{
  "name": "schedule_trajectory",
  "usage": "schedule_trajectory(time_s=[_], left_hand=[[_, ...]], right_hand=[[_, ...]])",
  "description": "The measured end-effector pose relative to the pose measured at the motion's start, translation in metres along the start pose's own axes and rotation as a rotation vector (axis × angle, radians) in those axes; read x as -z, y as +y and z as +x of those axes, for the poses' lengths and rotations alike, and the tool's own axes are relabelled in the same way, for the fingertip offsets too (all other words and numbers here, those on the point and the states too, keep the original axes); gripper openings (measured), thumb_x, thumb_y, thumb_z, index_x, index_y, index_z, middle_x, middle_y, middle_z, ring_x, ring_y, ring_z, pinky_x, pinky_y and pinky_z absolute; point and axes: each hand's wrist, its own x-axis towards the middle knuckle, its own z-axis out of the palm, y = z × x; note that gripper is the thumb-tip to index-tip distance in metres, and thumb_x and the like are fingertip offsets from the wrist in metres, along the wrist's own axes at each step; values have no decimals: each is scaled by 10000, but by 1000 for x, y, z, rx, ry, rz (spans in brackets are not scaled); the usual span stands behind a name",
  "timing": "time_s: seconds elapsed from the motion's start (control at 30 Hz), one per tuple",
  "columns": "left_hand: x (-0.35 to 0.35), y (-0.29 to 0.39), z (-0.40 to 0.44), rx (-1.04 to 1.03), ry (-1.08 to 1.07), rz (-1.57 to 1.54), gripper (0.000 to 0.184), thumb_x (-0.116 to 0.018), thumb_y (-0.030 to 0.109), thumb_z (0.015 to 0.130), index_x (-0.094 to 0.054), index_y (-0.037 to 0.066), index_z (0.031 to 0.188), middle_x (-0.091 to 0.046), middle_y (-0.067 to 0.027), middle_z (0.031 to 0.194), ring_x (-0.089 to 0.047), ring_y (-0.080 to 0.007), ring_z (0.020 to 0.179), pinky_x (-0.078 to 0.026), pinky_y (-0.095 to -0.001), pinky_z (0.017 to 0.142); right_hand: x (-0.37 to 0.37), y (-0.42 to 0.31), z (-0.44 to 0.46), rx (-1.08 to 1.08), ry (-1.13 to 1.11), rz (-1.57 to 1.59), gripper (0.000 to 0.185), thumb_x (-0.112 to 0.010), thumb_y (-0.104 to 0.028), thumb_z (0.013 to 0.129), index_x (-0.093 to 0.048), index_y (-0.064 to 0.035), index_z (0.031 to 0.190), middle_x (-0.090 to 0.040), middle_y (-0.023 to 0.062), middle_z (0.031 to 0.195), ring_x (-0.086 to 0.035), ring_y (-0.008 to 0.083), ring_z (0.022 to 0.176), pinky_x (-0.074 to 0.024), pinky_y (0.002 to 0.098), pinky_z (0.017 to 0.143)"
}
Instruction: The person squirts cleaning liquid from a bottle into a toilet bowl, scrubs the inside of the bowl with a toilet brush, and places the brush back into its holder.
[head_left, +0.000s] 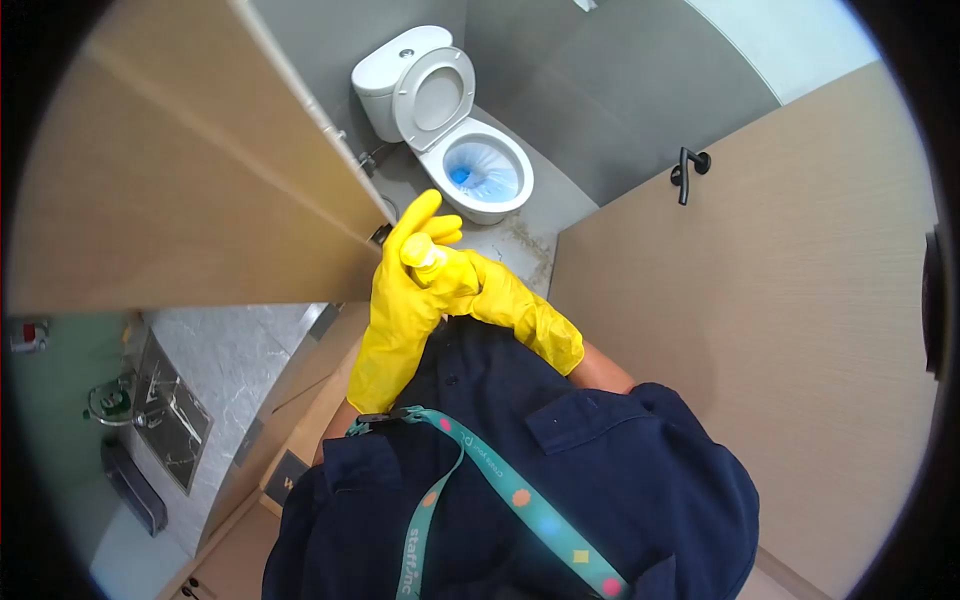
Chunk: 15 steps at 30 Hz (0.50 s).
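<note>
Yellow rubber gloves cover both my hands, in front of my chest. A bottle with a yellow cap (420,250) points up between them; its body is mostly hidden by the gloves. My right hand (475,283) is wrapped around the bottle below the cap. Against the bottle's left side lies my left hand (398,270), its fingers stretched out past the cap and not closed on it. Beyond my hands stands a white toilet (516,160) with seat and lid raised and blue liquid in the bowl.
A wooden door or panel (230,150) stands close on my left. To the right is a wooden door (790,270) with a black handle (684,175). A grey counter (245,345) with a sink (180,430) is at lower left. The floor by the toilet (520,245) has dark stains.
</note>
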Motion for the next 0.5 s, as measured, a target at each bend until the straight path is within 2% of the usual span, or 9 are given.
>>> schedule_trajectory(time_s=[0.07, 0.1, 0.17, 0.3, 0.33, 0.37, 0.43, 0.47, 0.5], left_hand=[[3, -8, 5, -86, -72, -152, 532, -662, 270, 1030, -516, 6, 1469, -665, -180, 1313, -663, -243, 1195, -532, -370, 998], [13, -4, 17, -93, -91, -142, 532, -662, 270, 1030, -516, 6, 1469, -665, -180, 1313, -663, -243, 1195, -532, -370, 998], [5, -11, 25, -87, -144, -152, 437, -611, 234, 1060, -567, -11, 1419, -683, -182, 1270, -682, -246, 1151, -540, -370, 980], [-13, -29, 63, 11, -133, -330, 439, -547, 297, 1088, -607, -70, 1322, -708, -207, 1210, -716, -267, 1070, -560, -370, 955], [-12, -23, 73, 17, -72, -265, 472, -503, 345, 1100, -661, -86, 1206, -746, -214, 1043, -748, -271, 940, -590, -359, 874], [-10, -28, 84, 7, -68, -276, 472, -503, 345, 1100, -661, -86, 1206, -746, -214, 1043, -748, -271, 940, -590, -359, 874], [2, -43, 102, 501, -33, -364, 516, -477, 389, 1100, -709, -73, 1102, -754, -220, 914, -758, -279, 831, -604, -350, 783], [14, -43, 100, 503, 25, -342, 559, -465, 425, 1095, -735, -60, 1025, -751, -240, 889, -758, -289, 782, -608, -351, 735], [30, -65, 97, 399, -20, -386, 539, -471, 426, 1094, -721, -52, 1089, -753, -236, 925, -759, -300, 812, -613, -370, 758]], right_hand=[[10, 3, -9, -89, 11, -162, 550, -891, -331, 774, -648, -113, 1217, -730, 132, 1135, -699, 312, 1077, -537, 411, 929], [9, -5, -1, -77, 29, -156, 550, -891, -331, 774, -648, -113, 1217, -730, 132, 1135, -699, 312, 1077, -537, 411, 929], [25, -9, -8, -182, -23, -245, 492, -887, -196, 815, -647, -90, 1231, -713, 58, 1142, -653, 164, 1091, -523, 359, 947], [72, 10, 4, -190, -72, -213, 521, -900, -211, 798, -646, -92, 1237, -712, 58, 1147, -671, 171, 1056, -536, 355, 909], [76, 9, 11, -219, -63, -205, 533, -908, -218, 787, -647, -91, 1234, -716, 55, 1128, -681, 172, 1023, -543, 351, 883], [83, 7, 14, -259, -58, -200, 545, -915, -224, 775, -648, -90, 1231, -721, 52, 1110, -690, 174, 990, -550, 348, 857], [84, -22, 18, -302, -80, -287, 547, -914, -222, 773, -648, -89, 1232, -725, 48, 1102, -695, 172, 970, -555, 343, 840], [68, -42, 24, -325, -86, -403, 549, -914, -221, 771, -648, -87, 1233, -730, 44, 1095, -700, 169, 951, -559, 338, 822], [61, -52, 27, -331, -91, -423, 549, -914, -221, 771, -648, -87, 1233, -730, 44, 1095, -700, 169, 951, -559, 338, 822]])
